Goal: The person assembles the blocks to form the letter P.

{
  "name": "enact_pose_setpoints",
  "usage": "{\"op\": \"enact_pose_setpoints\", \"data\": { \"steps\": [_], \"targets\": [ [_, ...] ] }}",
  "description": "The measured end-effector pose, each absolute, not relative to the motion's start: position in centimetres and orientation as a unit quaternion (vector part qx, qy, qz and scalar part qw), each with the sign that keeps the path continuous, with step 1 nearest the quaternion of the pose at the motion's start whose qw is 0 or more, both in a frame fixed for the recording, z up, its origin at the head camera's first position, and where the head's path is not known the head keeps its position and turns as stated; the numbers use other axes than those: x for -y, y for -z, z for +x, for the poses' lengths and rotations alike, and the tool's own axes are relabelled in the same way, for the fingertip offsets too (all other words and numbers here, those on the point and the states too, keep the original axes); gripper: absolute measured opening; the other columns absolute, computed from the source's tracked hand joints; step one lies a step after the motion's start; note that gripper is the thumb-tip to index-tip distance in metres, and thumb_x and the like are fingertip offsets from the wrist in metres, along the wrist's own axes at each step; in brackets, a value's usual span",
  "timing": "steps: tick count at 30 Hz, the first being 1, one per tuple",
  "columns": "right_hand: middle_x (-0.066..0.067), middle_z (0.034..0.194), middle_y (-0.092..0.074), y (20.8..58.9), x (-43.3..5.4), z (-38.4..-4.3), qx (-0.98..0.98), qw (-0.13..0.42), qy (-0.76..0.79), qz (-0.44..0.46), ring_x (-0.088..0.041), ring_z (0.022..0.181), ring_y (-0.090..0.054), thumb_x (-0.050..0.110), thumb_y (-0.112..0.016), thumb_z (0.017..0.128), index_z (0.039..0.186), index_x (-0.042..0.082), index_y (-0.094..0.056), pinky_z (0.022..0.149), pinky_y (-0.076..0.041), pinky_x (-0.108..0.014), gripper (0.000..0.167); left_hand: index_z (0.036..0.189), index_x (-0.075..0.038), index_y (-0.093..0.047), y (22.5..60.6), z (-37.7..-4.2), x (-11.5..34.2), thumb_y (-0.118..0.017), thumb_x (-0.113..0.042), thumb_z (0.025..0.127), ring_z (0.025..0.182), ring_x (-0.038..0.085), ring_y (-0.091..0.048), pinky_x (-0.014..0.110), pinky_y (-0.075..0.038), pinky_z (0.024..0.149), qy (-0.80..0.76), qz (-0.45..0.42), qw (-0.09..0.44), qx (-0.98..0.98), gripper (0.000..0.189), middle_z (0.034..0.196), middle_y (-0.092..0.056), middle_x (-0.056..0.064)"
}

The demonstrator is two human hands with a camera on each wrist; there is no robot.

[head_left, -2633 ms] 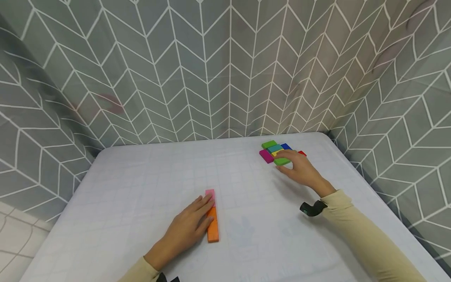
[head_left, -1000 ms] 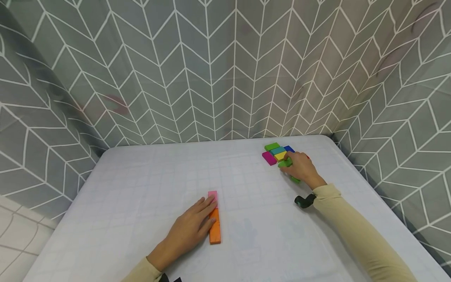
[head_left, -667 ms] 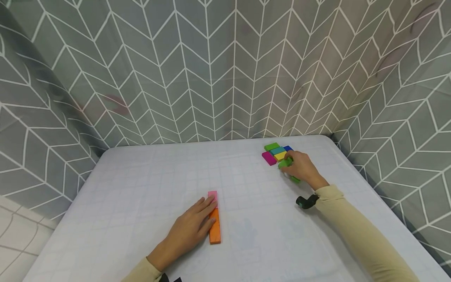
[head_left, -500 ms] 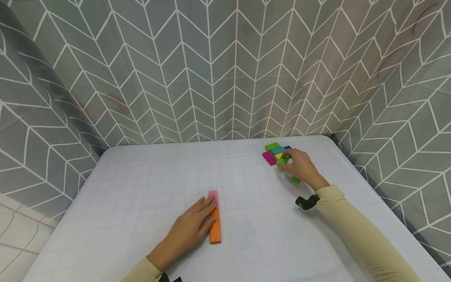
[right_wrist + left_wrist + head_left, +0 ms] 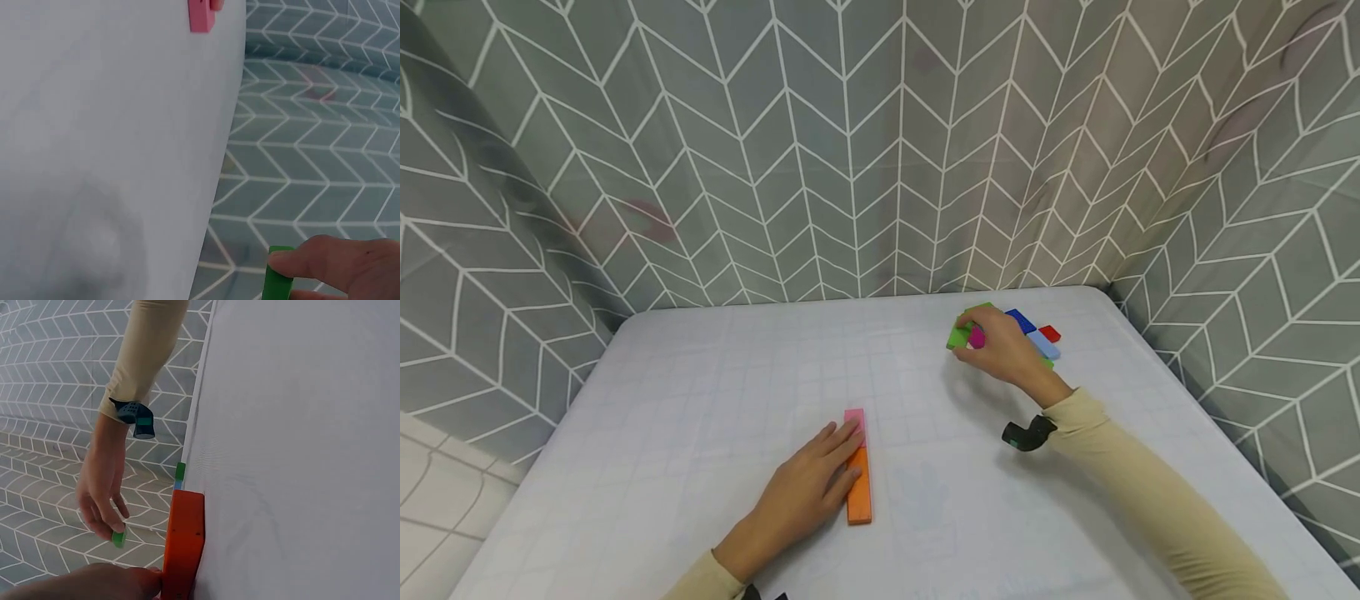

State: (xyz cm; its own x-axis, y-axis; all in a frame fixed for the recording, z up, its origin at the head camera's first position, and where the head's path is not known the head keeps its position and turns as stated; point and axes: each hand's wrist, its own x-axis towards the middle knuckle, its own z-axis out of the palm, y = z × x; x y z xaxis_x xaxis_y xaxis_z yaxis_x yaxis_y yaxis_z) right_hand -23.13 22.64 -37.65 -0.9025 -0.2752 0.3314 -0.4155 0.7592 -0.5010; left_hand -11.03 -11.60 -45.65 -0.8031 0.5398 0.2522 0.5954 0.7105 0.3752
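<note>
My left hand (image 5: 805, 479) lies flat with straight fingers over a pink block (image 5: 854, 416) and an orange block (image 5: 860, 496), which stand end to end in a line on the table. In the left wrist view, the thumb touches the side of the orange block (image 5: 184, 540). My right hand (image 5: 1003, 348) pinches a green block (image 5: 957, 338) between thumb and fingers, above the table at the far right. The right wrist view shows the thumb on that green block (image 5: 277, 284). A magenta block (image 5: 977, 337) shows between the right thumb and fingers.
Beyond the right hand lie a second green block (image 5: 982, 306), a dark blue block (image 5: 1021, 321), a light blue block (image 5: 1043, 344) and a red block (image 5: 1050, 333). Another green one (image 5: 1048, 363) peeks out beside the wrist. A patterned curtain (image 5: 865, 167) borders the white table (image 5: 715, 375).
My right hand has taken hold of the green block and carried it left, uncovering the light blue and red blocks and now hiding the teal and yellow ones. The left hand stays put.
</note>
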Motion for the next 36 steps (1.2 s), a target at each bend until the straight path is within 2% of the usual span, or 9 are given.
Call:
{"op": "enact_pose_setpoints", "data": {
  "steps": [4,14,21,29,36],
  "targets": [
    [-0.016,0.127,-0.067,37.5,-20.8,-22.8,0.929,0.104,-0.293,0.201,-0.035,0.123,-0.058,0.012,-0.085,0.085,0.117,0.001,-0.070,0.104,-0.049,-0.053,0.037,0.149,-0.008,-0.059,45.5,-10.5,11.6,-0.066,-0.029,0.104,0.142,0.037,-0.046,0.053,-0.043,0.110,0.221,-0.308,0.059,0.924,0.050,0.157,-0.049,0.007],
    [-0.009,0.123,-0.068,37.9,-17.3,-21.9,0.916,0.092,-0.306,0.242,-0.028,0.118,-0.061,0.013,-0.087,0.085,0.116,0.006,-0.070,0.103,-0.051,-0.047,0.036,0.152,-0.013,-0.056,45.6,-9.6,11.8,-0.063,-0.036,0.106,0.145,0.033,-0.043,0.052,-0.042,0.111,0.212,-0.295,0.035,0.931,0.052,0.160,-0.044,0.000],
    [-0.008,0.122,-0.068,38.6,-15.5,-21.6,0.900,0.075,-0.318,0.288,-0.026,0.117,-0.061,0.011,-0.086,0.086,0.116,0.006,-0.069,0.106,-0.049,-0.045,0.035,0.152,-0.013,-0.056,45.5,-9.0,11.7,-0.063,-0.036,0.106,0.145,0.033,-0.042,0.053,-0.041,0.112,0.207,-0.292,0.025,0.933,0.052,0.161,-0.044,0.001],
    [-0.007,0.122,-0.068,39.2,-13.1,-21.1,0.885,0.054,-0.324,0.329,-0.025,0.119,-0.061,0.009,-0.085,0.086,0.116,0.005,-0.069,0.108,-0.048,-0.043,0.034,0.150,-0.011,-0.058,45.4,-8.7,11.9,-0.063,-0.034,0.106,0.143,0.036,-0.045,0.053,-0.043,0.110,0.220,-0.305,0.050,0.925,0.050,0.158,-0.047,0.003],
    [-0.007,0.121,-0.068,40.0,-11.2,-20.7,0.877,0.045,-0.313,0.361,-0.023,0.119,-0.060,0.007,-0.084,0.087,0.114,0.005,-0.069,0.107,-0.048,-0.040,0.031,0.151,-0.011,-0.056,45.4,-8.5,12.0,-0.062,-0.034,0.106,0.143,0.036,-0.044,0.053,-0.043,0.110,0.220,-0.303,0.038,0.926,0.051,0.160,-0.045,0.002]
  ]
}}
